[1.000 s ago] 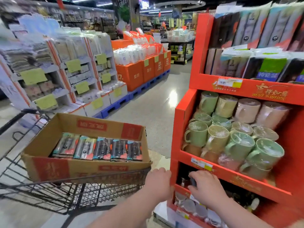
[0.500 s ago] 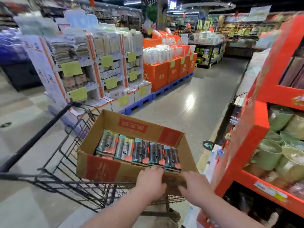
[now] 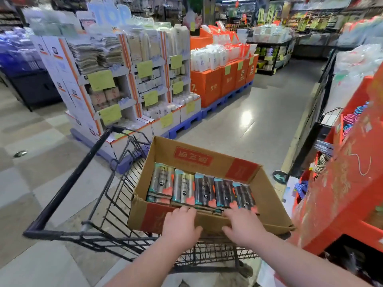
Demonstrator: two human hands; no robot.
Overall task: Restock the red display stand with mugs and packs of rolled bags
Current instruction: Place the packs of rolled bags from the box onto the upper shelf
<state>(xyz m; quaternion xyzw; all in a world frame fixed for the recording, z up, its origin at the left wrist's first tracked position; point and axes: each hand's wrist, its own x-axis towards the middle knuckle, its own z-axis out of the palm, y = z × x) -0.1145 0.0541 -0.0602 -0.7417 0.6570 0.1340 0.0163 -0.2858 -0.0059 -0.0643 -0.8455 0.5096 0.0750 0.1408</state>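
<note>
While my left hand point(image 3: 181, 224) grips the near wall of the cardboard box point(image 3: 244, 168), fingers hooked over its top edge and thumb on the outside, my right hand point(image 3: 242, 223) lies just beside it on the same edge. It is released, its fingers spread and fairly straight, the tips reaching onto the nearest packs.

At the centre of the frame, the packs of rolled bags point(image 3: 204, 188) lie flat in the box, five side by side in one row. The two on the left are pale grey and the three on the right are dark, and each carries teal and orange on its wrapper. At the left end, more packs show underneath.

The box sits in the basket of a black wire shopping cart point(image 3: 68, 189), whose handle bar crosses the lower left of the frame. The red display stand point(image 3: 339, 195) fills the right edge, close beside the box and blurred.

Beyond the cart, the grey floor point(image 3: 248, 125) runs toward the top of the frame. White shelving point(image 3: 132, 79) with yellow-green tags stands upper left, and orange boxes point(image 3: 207, 88) on blue pallets point(image 3: 215, 107) stand top centre.
</note>
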